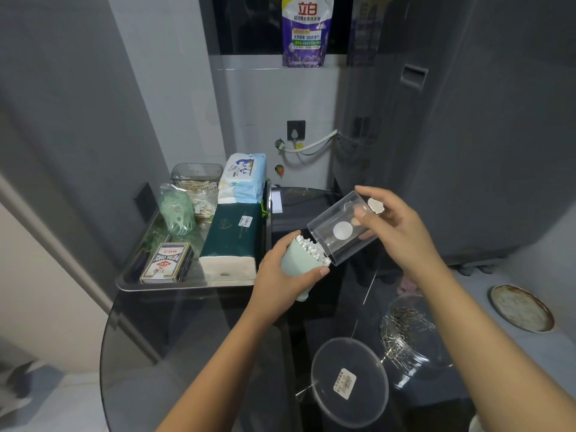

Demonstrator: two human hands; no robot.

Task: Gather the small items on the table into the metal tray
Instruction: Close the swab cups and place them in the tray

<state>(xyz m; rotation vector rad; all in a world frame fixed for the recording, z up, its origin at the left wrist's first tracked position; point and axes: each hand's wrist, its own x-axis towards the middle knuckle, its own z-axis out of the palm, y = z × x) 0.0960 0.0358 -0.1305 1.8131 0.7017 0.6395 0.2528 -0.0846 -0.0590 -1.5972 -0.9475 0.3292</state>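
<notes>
A purple-and-white detergent refill pouch stands on the ledge ahead of me. Below it, a dark wall socket with a white hose looping right — and a rusty round metal lid lies at my far right.

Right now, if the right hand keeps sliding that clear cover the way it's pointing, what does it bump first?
Probably the cotton swabs in the green cup held by the left hand; the clear cover in the right hand points at them.
</notes>
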